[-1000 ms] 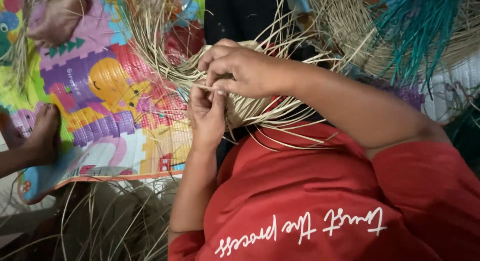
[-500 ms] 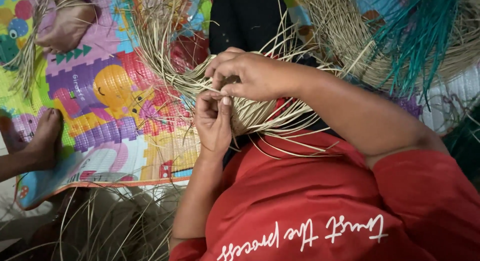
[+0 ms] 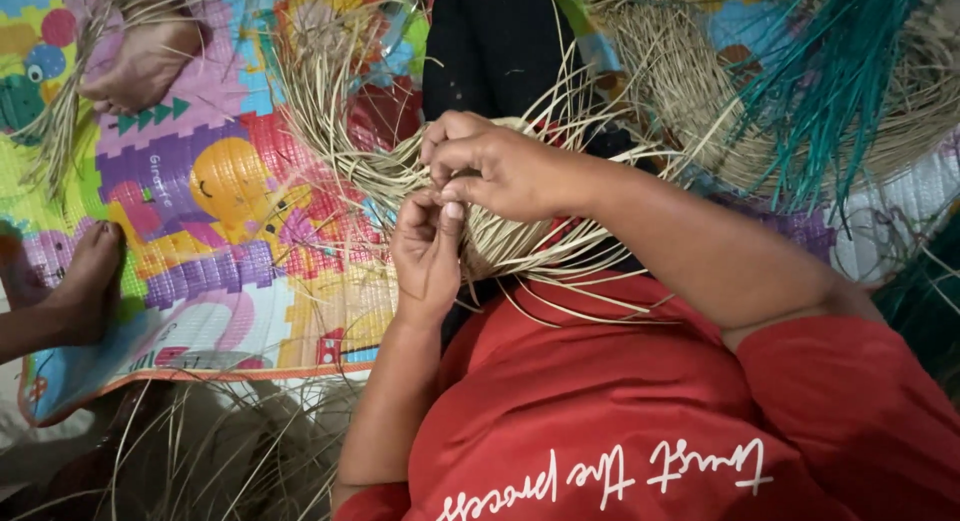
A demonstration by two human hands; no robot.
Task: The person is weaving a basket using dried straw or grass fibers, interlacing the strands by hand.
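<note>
Head view showed, at the far left, a bare foot (image 3: 85, 286) of another person resting on the colourful play mat (image 3: 230, 231), and a second foot (image 3: 140, 61) near the top corner among loose straw. Further right, long pale straw strands (image 3: 330, 131) fanned out over the mat. In the middle, the person's left hand (image 3: 428, 251) was raised with the palm toward the body, its fingers curled closed and pinching one thin strand together with the other hand. The right hand (image 3: 500, 166) came from the right side, lying just above the left one, its thumb and fingers closed on the same strands at the edge of the half-woven straw piece (image 3: 520, 246). This woven piece rested on the lap, touching both hands, against the red shirt (image 3: 620, 401). At the right, a finished woven straw piece (image 3: 690, 111) lay on the mat, and a bundle of teal strands (image 3: 830, 91) lay over it. I judged that the main risk was a strand slipping out of the pinch, because the strands were thin and stiff and many crossed at one place; then the weave could loosen. A strand could also crack if it was bent too sharply.
</note>
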